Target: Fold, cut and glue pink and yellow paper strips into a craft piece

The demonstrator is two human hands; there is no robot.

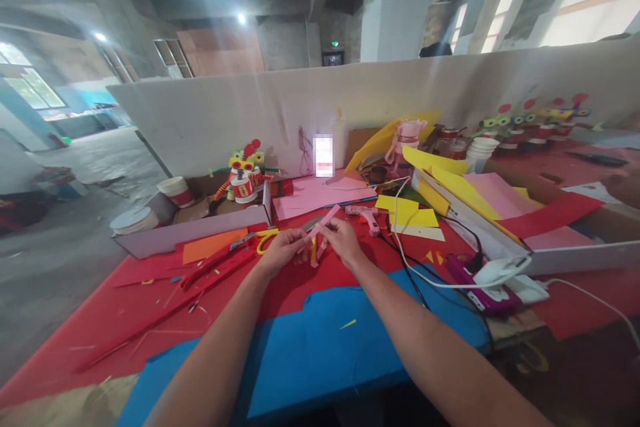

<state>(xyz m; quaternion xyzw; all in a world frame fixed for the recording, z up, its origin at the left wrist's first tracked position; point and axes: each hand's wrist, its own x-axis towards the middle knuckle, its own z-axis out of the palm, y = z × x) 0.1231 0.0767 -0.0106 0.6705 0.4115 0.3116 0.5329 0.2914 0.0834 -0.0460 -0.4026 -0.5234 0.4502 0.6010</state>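
Note:
Between my two hands runs a narrow pink paper strip (330, 215), its free end pointing up and away from me. My left hand (286, 251) pinches the near end, and my right hand (342, 239) pinches it farther along. Just under the fingers lie small folded pink paper pieces (321, 253) and a bit of yellow, partly hidden by the hands. Scissors with yellow handles (265, 240) rest beside my left hand. A pink glue gun (369, 219) lies on the red cloth, beyond my right hand.
A paper-cup robot figure (244, 180) stands behind a low grey box (200, 232) at left. Pink sheets (320, 195) and yellow paper (415, 215) lie ahead. At right are a purple power strip (480, 283), loose cables and a white box (580, 259) of coloured paper. Blue cloth (330, 347) covers the front edge.

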